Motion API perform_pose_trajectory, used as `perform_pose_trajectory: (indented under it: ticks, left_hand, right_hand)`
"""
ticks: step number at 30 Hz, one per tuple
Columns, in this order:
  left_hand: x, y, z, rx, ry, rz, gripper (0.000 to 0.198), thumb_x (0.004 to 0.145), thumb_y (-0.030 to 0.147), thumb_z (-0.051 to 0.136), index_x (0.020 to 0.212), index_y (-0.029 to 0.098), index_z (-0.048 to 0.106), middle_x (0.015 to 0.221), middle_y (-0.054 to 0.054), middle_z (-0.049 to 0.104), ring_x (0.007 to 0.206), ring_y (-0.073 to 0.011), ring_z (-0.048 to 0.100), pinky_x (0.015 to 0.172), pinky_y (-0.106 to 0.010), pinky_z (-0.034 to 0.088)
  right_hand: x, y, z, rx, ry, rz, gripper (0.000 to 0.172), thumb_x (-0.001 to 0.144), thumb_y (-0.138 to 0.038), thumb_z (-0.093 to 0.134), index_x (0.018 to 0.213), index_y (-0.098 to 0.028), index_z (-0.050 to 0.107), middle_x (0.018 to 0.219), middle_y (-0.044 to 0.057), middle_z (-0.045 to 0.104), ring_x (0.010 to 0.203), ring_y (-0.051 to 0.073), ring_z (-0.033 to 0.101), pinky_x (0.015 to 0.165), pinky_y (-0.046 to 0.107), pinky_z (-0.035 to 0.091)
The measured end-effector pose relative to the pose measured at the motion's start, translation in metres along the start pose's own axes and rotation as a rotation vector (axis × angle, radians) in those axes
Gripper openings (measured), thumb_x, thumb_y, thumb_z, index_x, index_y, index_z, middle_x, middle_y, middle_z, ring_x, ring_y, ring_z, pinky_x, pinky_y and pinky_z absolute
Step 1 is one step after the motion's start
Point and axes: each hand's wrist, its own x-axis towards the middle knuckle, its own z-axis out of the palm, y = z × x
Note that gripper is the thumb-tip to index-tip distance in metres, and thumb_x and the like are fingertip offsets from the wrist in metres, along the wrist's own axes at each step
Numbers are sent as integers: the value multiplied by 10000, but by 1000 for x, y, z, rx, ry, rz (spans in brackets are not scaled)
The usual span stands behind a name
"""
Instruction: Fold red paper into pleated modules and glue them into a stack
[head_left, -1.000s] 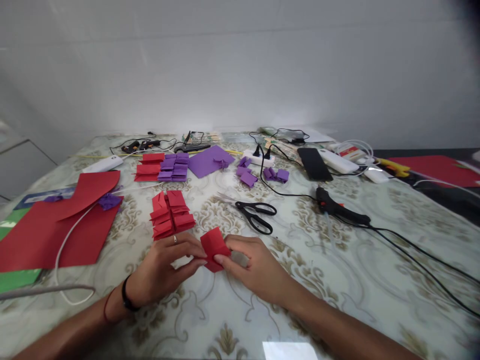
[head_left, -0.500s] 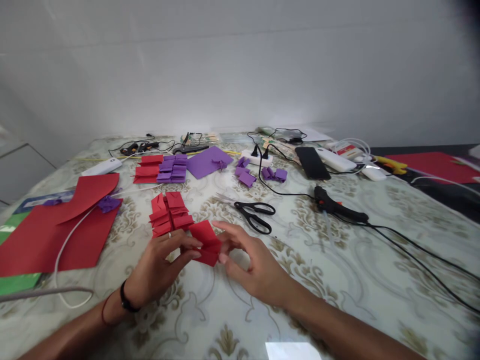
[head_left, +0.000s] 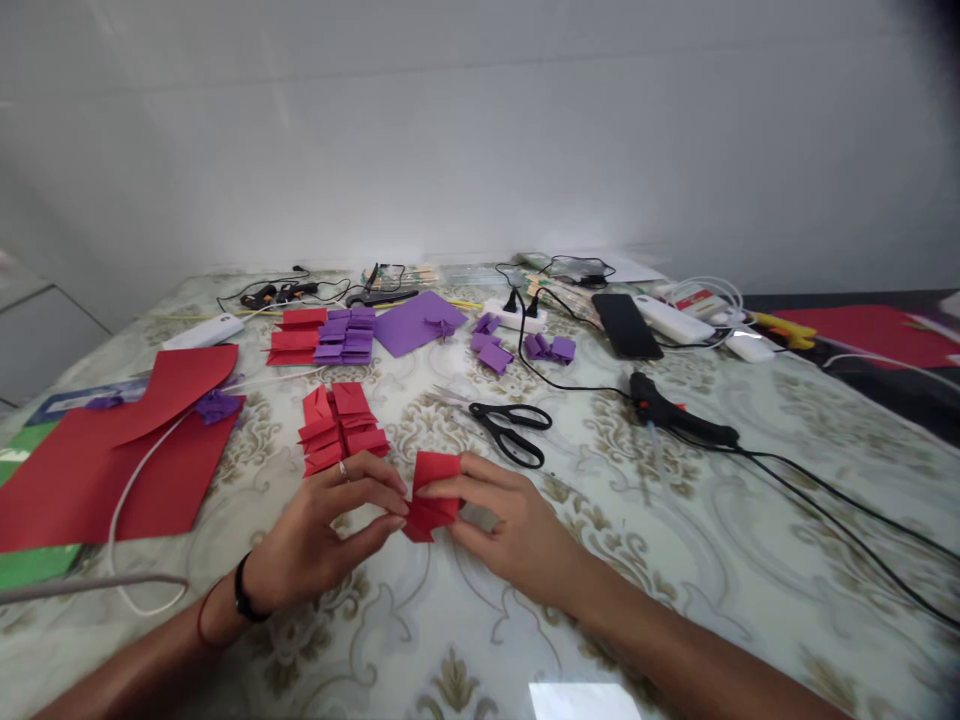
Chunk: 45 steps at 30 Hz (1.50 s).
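Note:
A small piece of folded red paper is held between both hands, low over the table. My left hand pinches its left edge between thumb and fingers. On the other side, my right hand grips it, fingers over the front and thumb below. Creases show in the paper, and part of it stands up as a flap. Just behind my left hand lie several folded red paper pieces in two rows. Black-handled scissors rest beyond my right hand, blades pointing left.
A black glue gun with its cord lies to the right. Large red paper sheets and a white cable are on the left. Farther back are folded purple pieces, a purple sheet, a power strip and a phone.
The red paper has turned and shifted slightly right, with one flap now more upright. My right hand's fingers have moved over its front. The left hand keeps its pinch.

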Motion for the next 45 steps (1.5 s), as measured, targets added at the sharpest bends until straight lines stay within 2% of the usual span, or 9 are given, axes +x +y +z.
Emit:
perform_pose_trajectory:
  ticks: [6, 14, 17, 22, 30, 34, 38, 42, 45]
  left_hand:
    - [-1, -3, 4, -85, -21, -119, 68, 934, 156, 688, 879, 194, 694, 1041, -58, 718, 966, -184, 707, 874, -304, 576]
    - [-7, -16, 13, -92, 19, -216, 198, 909, 117, 678, 1082, 212, 664, 1046, -45, 727, 958, -178, 708, 871, -309, 578]
    - [-8, -19, 14, -76, 42, -217, 273, 903, 121, 692, 1157, 219, 667, 1077, -57, 722, 947, -179, 709, 844, -303, 586]
    - [-5, -17, 12, -120, 13, -200, 186, 896, 98, 678, 1038, 214, 704, 1047, -57, 701, 982, -193, 681, 857, -302, 564]
    - [-4, -13, 10, -403, -81, -325, 197, 889, 108, 646, 1051, 188, 724, 1065, -87, 736, 995, -216, 678, 845, -312, 546]
    - [-3, -12, 10, -479, -90, -366, 188, 870, 93, 655, 1015, 167, 747, 1028, -92, 751, 974, -219, 692, 855, -321, 548]
    - [-1, -11, 9, -483, -10, -364, 166, 876, 119, 684, 1015, 163, 764, 1032, -99, 764, 983, -231, 709, 890, -333, 555]
    - [-1, -13, 9, -441, 94, -365, 183, 879, 126, 697, 1033, 188, 772, 1039, -88, 776, 993, -232, 715, 901, -330, 560]
    - [-3, -15, 11, -427, 115, -381, 188, 884, 158, 708, 1057, 202, 767, 1066, -84, 778, 996, -234, 714, 885, -330, 568]
  right_hand:
    - [-1, 1, 4, 1, 9, -7, 324, 850, -19, 619, 1046, -230, 767, 865, 16, 596, 739, 156, 593, 660, 268, 522]
    - [-2, 1, 5, 2, 65, -24, 256, 846, -16, 679, 913, -244, 773, 1251, 75, 556, 1090, 218, 605, 967, 410, 544]
    - [-2, 0, 4, 4, 83, -36, 254, 870, -20, 657, 930, -242, 764, 1242, 83, 557, 1139, 229, 603, 964, 413, 554]
    - [-2, -3, 3, 17, 100, -52, 258, 853, 9, 622, 906, -225, 717, 1194, 77, 568, 1136, 217, 613, 960, 371, 546]
    - [-3, -5, 1, 39, 69, 7, 257, 855, 22, 565, 859, -220, 650, 1258, 67, 576, 1120, 199, 628, 908, 310, 531]
    - [-3, -6, 3, 91, 92, 45, 296, 856, -9, 591, 1000, -261, 652, 1267, 58, 568, 1150, 202, 622, 969, 337, 525]
    - [-2, -7, 2, 301, 171, 286, 425, 938, -183, 629, 1321, -307, 496, 1315, 81, 588, 1138, 207, 644, 934, 353, 556]
    - [-1, -10, -4, 459, 59, 420, 361, 1045, -365, 491, 1388, -255, 474, 1130, 79, 686, 1033, 210, 685, 925, 369, 548]
    - [-2, -11, -2, 461, -25, 426, 466, 983, -415, 620, 1400, -236, 515, 1101, 77, 701, 1016, 228, 686, 937, 380, 547]
